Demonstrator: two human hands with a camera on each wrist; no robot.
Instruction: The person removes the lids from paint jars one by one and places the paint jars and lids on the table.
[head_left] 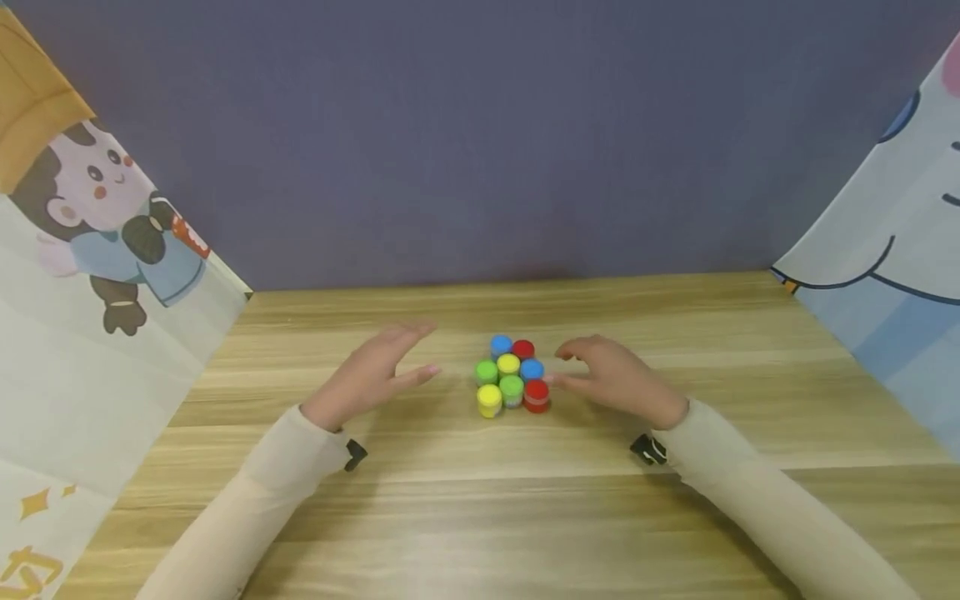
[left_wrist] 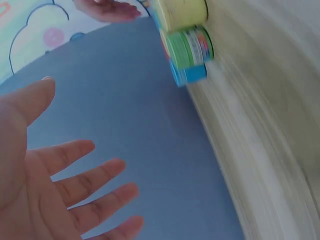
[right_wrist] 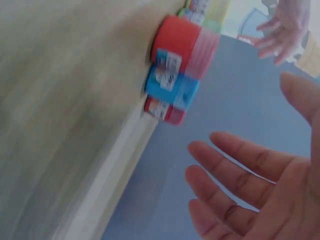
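Observation:
Several small lidded tubs stand upright in a tight cluster on the wooden table. A yellow tub (head_left: pixel 490 401), a green tub (head_left: pixel 512 392) and a red tub (head_left: pixel 536 397) form the near row. Behind them are another yellow tub (head_left: pixel 508 364), a blue tub (head_left: pixel 532 371) and a second green tub (head_left: pixel 486 372). A blue tub (head_left: pixel 501 345) and a red tub (head_left: pixel 523 350) sit farthest back. My left hand (head_left: pixel 375 375) hovers left of the cluster, fingers spread, holding nothing. On the other side, close to the red and blue tubs, my right hand (head_left: pixel 618 379) is empty with fingers loosely bent.
The wooden table (head_left: pixel 480 525) meets a dark blue-grey panel (head_left: pixel 495 150) at its back edge. White cartoon-printed sheets flank it, with the left sheet (head_left: pixel 112 375) showing a figure in an orange hat. Black straps (head_left: pixel 649 449) show at the cuffs of both pale sleeves.

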